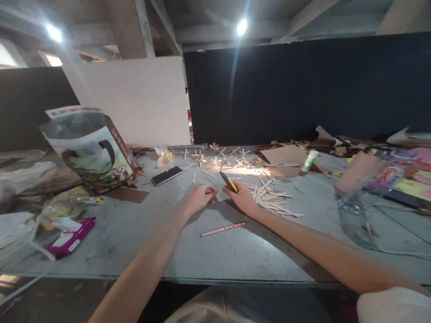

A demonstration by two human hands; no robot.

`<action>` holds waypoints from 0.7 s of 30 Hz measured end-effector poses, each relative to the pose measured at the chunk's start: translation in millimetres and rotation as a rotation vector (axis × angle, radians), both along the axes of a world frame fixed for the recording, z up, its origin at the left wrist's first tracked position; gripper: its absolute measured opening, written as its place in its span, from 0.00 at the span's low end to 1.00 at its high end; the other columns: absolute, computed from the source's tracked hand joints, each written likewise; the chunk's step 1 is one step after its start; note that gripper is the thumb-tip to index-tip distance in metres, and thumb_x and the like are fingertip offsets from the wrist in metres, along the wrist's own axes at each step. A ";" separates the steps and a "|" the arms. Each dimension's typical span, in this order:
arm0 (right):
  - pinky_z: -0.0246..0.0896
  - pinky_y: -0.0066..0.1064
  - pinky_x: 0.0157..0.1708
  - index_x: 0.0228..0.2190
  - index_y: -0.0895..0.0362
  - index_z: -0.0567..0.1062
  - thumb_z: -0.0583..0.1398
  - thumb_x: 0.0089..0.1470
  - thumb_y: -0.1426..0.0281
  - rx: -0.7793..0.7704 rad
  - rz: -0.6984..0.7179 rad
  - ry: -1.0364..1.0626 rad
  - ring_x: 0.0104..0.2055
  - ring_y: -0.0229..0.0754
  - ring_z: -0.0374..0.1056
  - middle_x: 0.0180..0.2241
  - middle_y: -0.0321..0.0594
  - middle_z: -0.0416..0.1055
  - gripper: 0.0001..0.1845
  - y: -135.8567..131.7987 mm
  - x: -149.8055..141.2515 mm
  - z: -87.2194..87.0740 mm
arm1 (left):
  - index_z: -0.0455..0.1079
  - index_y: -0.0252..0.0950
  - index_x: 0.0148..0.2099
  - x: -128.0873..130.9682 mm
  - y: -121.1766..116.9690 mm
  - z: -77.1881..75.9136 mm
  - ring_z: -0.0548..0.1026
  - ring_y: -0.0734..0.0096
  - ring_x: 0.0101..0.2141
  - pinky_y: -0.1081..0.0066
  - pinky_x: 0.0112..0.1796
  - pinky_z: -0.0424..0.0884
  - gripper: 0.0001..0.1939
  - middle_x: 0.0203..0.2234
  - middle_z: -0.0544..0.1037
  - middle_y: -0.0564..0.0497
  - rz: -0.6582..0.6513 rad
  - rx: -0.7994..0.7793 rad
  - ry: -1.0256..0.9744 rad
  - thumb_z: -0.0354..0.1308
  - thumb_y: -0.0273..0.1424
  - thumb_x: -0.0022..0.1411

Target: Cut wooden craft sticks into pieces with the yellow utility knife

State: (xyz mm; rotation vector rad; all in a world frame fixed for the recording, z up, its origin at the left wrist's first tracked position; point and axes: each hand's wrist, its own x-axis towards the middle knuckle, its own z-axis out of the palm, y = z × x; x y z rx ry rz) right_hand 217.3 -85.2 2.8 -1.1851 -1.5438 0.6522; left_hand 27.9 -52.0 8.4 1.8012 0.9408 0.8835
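My right hand is closed around a yellow and black utility knife, whose front end points up and away to the left. Just left of it, my left hand rests low over the table with its fingers curled together; whatever they may pinch is too small to make out. A red patterned pencil lies on the table nearer to me. Beside my right hand spreads a loose pile of flat wooden sticks. Beyond both hands stand several star-like pieces made of crossed sticks.
A phone lies left of my hands, near a large printed bag. At far left is a purple pack. A glue stick stands by cardboard pieces. On the right are a clear plastic bottle and a cable.
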 end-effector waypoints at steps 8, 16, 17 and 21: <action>0.54 0.28 0.21 0.23 0.54 0.69 0.59 0.52 0.55 -0.061 0.021 0.001 0.18 0.37 0.60 0.15 0.29 0.63 0.16 -3.2 -1.1 1.2 | 0.64 0.38 0.32 4.3 -1.6 -1.7 0.76 0.70 0.19 0.72 0.24 0.70 0.12 0.16 0.77 0.52 0.038 -0.037 -0.093 0.61 0.39 0.60; 0.55 0.25 0.14 0.24 0.55 0.72 0.58 0.53 0.54 -0.122 0.027 0.090 0.12 0.35 0.60 0.12 0.30 0.64 0.18 0.6 0.4 -3.5 | 0.57 0.39 0.33 5.3 9.0 -4.5 0.72 0.73 0.13 0.75 0.20 0.66 0.17 0.13 0.75 0.55 0.244 -0.186 -0.246 0.61 0.42 0.62; 0.55 0.25 0.14 0.24 0.55 0.72 0.58 0.53 0.53 -0.124 0.022 0.098 0.12 0.35 0.59 0.12 0.30 0.64 0.18 1.4 0.8 -3.9 | 0.57 0.39 0.33 5.6 9.8 -3.9 0.72 0.73 0.13 0.76 0.20 0.66 0.17 0.13 0.75 0.55 0.255 -0.209 -0.272 0.60 0.43 0.62; 0.52 0.25 0.12 0.24 0.55 0.71 0.58 0.54 0.51 -0.131 0.011 0.106 0.11 0.34 0.58 0.12 0.30 0.64 0.20 1.8 2.1 -4.4 | 0.60 0.38 0.32 5.6 8.7 1.3 0.72 0.73 0.14 0.75 0.20 0.66 0.15 0.14 0.75 0.53 0.267 -0.240 -0.315 0.56 0.42 0.63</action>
